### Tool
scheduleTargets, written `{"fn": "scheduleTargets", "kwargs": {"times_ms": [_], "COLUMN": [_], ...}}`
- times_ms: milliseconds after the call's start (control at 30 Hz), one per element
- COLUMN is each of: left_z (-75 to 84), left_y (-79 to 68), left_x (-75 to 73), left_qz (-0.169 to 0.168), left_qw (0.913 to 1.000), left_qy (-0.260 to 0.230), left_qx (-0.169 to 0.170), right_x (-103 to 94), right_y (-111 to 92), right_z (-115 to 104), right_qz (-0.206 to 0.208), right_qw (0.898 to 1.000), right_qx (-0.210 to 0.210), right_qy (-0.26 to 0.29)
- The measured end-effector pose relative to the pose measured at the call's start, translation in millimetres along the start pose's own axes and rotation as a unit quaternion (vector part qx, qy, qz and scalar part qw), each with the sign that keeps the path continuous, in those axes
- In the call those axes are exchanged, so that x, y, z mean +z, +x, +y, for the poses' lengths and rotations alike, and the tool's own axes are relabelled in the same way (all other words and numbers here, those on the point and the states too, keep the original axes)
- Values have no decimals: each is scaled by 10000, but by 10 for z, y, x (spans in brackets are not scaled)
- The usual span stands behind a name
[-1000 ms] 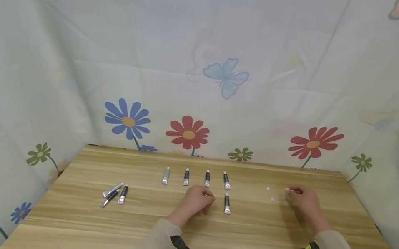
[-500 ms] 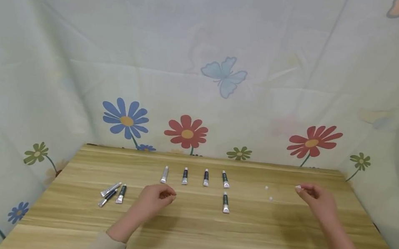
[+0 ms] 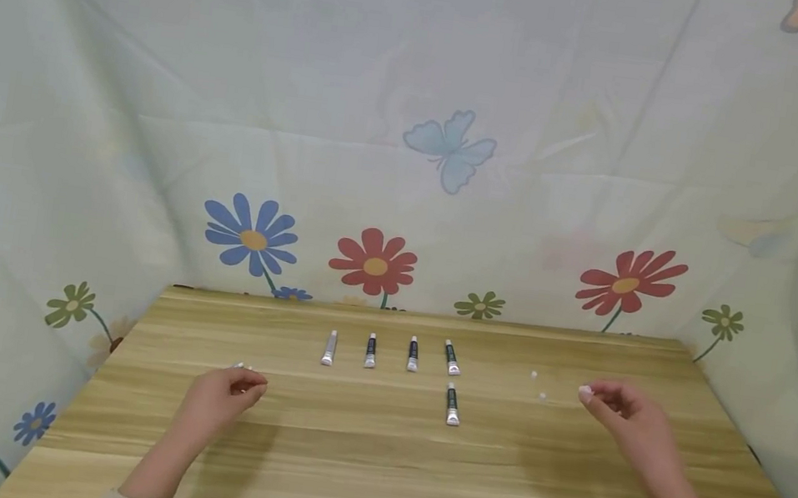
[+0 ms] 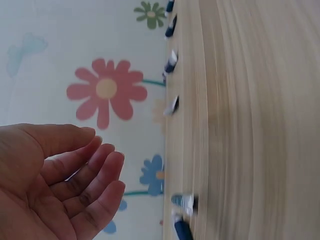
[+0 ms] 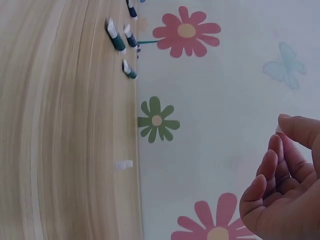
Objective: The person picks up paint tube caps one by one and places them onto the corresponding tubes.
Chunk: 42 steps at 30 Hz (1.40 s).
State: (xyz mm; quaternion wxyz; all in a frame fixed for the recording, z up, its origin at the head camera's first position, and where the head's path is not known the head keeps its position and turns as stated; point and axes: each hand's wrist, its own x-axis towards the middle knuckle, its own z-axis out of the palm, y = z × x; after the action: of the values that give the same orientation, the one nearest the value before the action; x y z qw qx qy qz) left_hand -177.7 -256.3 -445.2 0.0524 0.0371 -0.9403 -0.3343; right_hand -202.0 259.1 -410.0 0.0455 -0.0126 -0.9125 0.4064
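The left hand is at the left part of the table, raised off the wood, its fingers loosely bent, thumb tip close to the forefinger, with nothing in its grasp. In the head view it covers most of some tubes lying behind it, so that only pale ends show over the knuckles; the left wrist view shows a teal tube and a navy tube there, close together. The right hand, also raised, pinches a small white piece between thumb and forefinger, the other fingers curling in beneath. Just left of it, on the wood, lie two more white bits, near each other but apart. Between the hands, toward the back edge, four tubes stand in a spaced row, lying flat with their crimped ends toward the person: a silver tube at the left, two dark tubes next, and a green tube at the right. A fifth, also dark green, the front tube, lies just in front of that last one. Behind the table hangs a pale cloth printed with flowers and a blue butterfly.
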Motion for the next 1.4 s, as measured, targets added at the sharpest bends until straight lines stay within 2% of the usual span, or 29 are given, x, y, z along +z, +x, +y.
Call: {"fn": "scheduleTargets", "kwargs": {"times_ms": [233, 367, 500, 733, 1033, 1267, 1400], "left_z": [-332, -539, -679, -861, -911, -927, -934], "left_y": [54, 126, 230, 405, 611, 662, 684], "left_x": [-260, -358, -385, -319, -268, -231, -213], "left_qz": [19, -4, -90, -262, -552, -536, -552], "left_qw": [9997, 9991, 9985, 9982, 9965, 9938, 9934], "left_qy": [173, 380, 493, 481, 591, 975, 1006], "left_qx": [-185, -211, -211, -233, -205, -18, -72], "right_x": [53, 123, 200, 315, 432, 487, 521], "right_y": [-85, -123, -152, -176, -166, -129, -97], "right_z": [-74, -102, -149, -283, -454, -581, -655], "right_qz": [-54, -96, -205, -367, -537, -825, -865], "right_qw": [9996, 9990, 9982, 9962, 9917, 9887, 9874], "right_qx": [-133, -188, -204, -400, -660, -811, -979], "right_qy": [257, 396, 529, 679, 959, 951, 893]}}
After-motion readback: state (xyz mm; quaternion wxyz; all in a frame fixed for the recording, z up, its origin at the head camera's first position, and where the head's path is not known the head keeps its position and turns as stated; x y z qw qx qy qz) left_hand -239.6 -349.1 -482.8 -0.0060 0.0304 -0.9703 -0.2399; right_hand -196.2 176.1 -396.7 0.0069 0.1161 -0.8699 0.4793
